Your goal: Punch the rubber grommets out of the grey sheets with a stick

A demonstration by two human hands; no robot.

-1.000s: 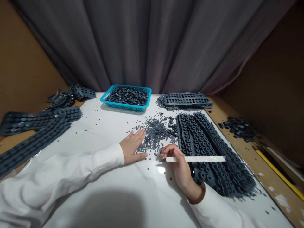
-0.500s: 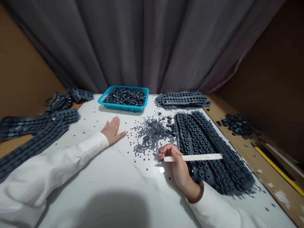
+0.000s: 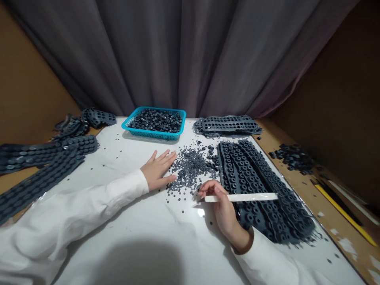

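My left hand point(image 3: 158, 170) lies flat on the white table, fingers spread, its fingertips and thumb at the left edge of a pile of small dark rubber discs point(image 3: 191, 166). My right hand point(image 3: 221, 206) is closed round a white pen-like stick point(image 3: 246, 197) with a dark tip, held almost level just below the pile. To the right of that hand lie dark moulded rubber sheets point(image 3: 261, 186) with rows of raised rings, and the stick's far end is over them. A few chunkier black pieces point(image 3: 210, 154) sit between the pile and these sheets.
A blue basket point(image 3: 152, 135) full of small black parts stands at the back. Perforated rubber strips point(image 3: 228, 124) lie at the back right, more rubber sheets point(image 3: 44, 170) at the left. Black pieces point(image 3: 292, 156) and a yellow-handled tool point(image 3: 346, 213) are on the brown surface at right.
My left hand has slid right across the table to the edge of the disc pile, gathering its left side inward. My right hand with the white stick has stayed nearly still.
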